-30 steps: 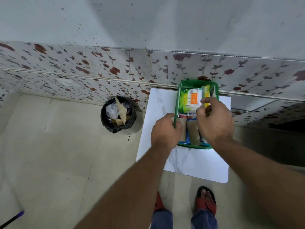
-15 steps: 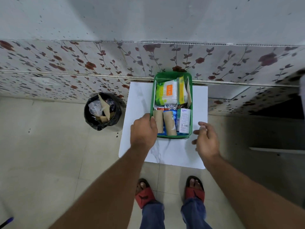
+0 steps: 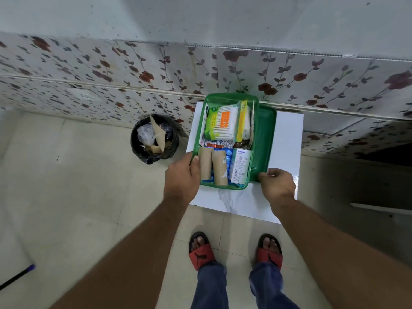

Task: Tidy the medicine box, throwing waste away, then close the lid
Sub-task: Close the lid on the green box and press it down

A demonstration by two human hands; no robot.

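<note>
The green medicine box (image 3: pixel 231 97) stands open on a white marble-look table (image 3: pixel 287 139). Inside lie a packet of cotton buds (image 3: pixel 220 126), foil strips, two brown bandage rolls (image 3: pixel 213 167) and a white carton (image 3: pixel 240 166). My left hand (image 3: pixel 181 178) grips the box's near left rim. The green lid (image 3: pixel 265 141) lies flat beside the box on its right, partly under it. My right hand (image 3: pixel 276 182) pinches the lid's near corner.
A black-lined waste bin (image 3: pixel 155 139) with paper and plastic scraps stands on the tiled floor left of the table. A flower-patterned tiled wall runs behind. My feet in red sandals (image 3: pixel 201 253) are close to the table's front edge.
My right hand left the box's contents, drew back to the near right side and took hold of the lid's corner. The left hand stayed on the box rim. The camera view pulled back.
</note>
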